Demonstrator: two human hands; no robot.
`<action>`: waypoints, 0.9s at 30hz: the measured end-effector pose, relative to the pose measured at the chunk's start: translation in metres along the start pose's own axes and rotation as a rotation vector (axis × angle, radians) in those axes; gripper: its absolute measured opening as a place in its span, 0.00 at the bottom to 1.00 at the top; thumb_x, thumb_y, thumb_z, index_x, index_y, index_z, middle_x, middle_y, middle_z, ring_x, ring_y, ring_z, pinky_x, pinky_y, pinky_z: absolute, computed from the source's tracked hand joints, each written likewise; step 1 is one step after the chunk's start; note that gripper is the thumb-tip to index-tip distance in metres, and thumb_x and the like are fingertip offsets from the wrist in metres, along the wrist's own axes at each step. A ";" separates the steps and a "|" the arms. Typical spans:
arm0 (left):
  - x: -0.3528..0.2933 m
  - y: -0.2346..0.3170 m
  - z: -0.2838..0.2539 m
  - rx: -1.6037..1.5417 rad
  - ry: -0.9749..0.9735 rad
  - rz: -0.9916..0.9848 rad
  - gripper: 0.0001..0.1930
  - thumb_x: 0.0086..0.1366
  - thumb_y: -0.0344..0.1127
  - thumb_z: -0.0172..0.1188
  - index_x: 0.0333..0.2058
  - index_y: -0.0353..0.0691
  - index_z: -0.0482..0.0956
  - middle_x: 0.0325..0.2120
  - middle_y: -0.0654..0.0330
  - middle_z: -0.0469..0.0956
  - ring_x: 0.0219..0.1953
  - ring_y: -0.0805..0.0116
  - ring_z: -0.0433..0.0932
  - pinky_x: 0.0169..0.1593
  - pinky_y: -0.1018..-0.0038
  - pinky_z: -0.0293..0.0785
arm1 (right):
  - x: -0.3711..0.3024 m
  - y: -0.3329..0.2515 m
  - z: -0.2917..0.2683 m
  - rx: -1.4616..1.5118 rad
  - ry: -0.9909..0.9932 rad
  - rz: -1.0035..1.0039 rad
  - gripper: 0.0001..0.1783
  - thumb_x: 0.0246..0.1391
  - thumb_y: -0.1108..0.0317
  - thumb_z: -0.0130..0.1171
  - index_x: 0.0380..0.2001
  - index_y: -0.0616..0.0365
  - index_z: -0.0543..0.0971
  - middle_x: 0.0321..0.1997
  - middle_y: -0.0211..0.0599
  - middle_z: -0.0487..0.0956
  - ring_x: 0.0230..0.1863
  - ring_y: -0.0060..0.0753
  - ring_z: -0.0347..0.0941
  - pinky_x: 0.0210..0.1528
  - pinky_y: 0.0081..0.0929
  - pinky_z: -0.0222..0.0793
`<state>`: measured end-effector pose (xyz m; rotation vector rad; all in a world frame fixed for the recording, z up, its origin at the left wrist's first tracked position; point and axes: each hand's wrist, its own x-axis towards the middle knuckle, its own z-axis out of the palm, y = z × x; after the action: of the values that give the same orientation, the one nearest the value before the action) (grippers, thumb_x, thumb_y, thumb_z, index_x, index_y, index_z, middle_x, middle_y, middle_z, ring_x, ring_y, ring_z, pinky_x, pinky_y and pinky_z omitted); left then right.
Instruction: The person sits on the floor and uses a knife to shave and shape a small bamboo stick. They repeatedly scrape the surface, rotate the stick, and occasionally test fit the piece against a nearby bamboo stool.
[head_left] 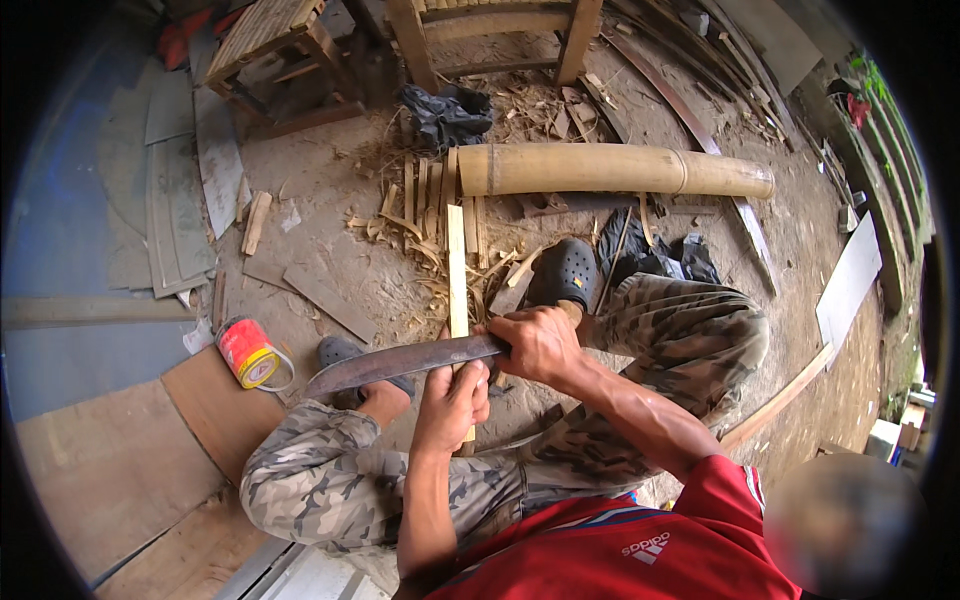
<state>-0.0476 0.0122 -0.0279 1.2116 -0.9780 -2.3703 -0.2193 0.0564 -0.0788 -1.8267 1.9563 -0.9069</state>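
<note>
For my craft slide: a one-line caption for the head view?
Right hand draws a machete across a bamboo strip gripped by the left hand.

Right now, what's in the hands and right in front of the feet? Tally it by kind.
Knife, in the right hand: 1
Bamboo strip, held by the left hand: 1
Bamboo pole: 1
Red can: 1
Dark clogs: 2
Total: 6
</note>
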 end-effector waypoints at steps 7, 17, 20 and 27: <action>-0.001 -0.008 0.009 0.038 0.128 -0.085 0.31 0.72 0.28 0.47 0.70 0.52 0.49 0.20 0.73 0.58 0.16 0.86 0.53 0.18 0.84 0.55 | -0.003 0.008 0.007 0.013 -0.050 0.025 0.07 0.44 0.64 0.64 0.29 0.51 0.84 0.19 0.38 0.80 0.17 0.41 0.76 0.20 0.39 0.68; 0.001 -0.006 0.021 0.161 0.161 -0.037 0.24 0.72 0.28 0.45 0.65 0.48 0.55 0.21 0.73 0.59 0.16 0.86 0.53 0.17 0.85 0.53 | 0.008 0.020 0.003 -0.114 -0.106 0.044 0.11 0.46 0.63 0.65 0.35 0.49 0.85 0.20 0.34 0.81 0.16 0.35 0.76 0.17 0.37 0.67; -0.006 0.001 0.032 0.172 0.188 -0.003 0.15 0.73 0.30 0.46 0.56 0.44 0.63 0.21 0.71 0.60 0.16 0.85 0.55 0.17 0.83 0.53 | 0.011 0.031 0.006 -0.122 -0.062 0.128 0.10 0.45 0.64 0.64 0.34 0.49 0.84 0.22 0.34 0.82 0.18 0.36 0.77 0.18 0.37 0.69; -0.017 0.006 0.030 -0.007 0.082 -0.064 0.23 0.72 0.30 0.47 0.64 0.48 0.58 0.21 0.72 0.61 0.15 0.85 0.55 0.17 0.84 0.55 | 0.027 0.044 -0.002 -0.196 -0.081 0.365 0.05 0.47 0.63 0.61 0.29 0.45 0.84 0.18 0.30 0.80 0.12 0.28 0.69 0.15 0.33 0.65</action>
<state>-0.0621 0.0300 -0.0013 1.3451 -0.9172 -2.3495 -0.2582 0.0297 -0.1006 -1.4960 2.2894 -0.5361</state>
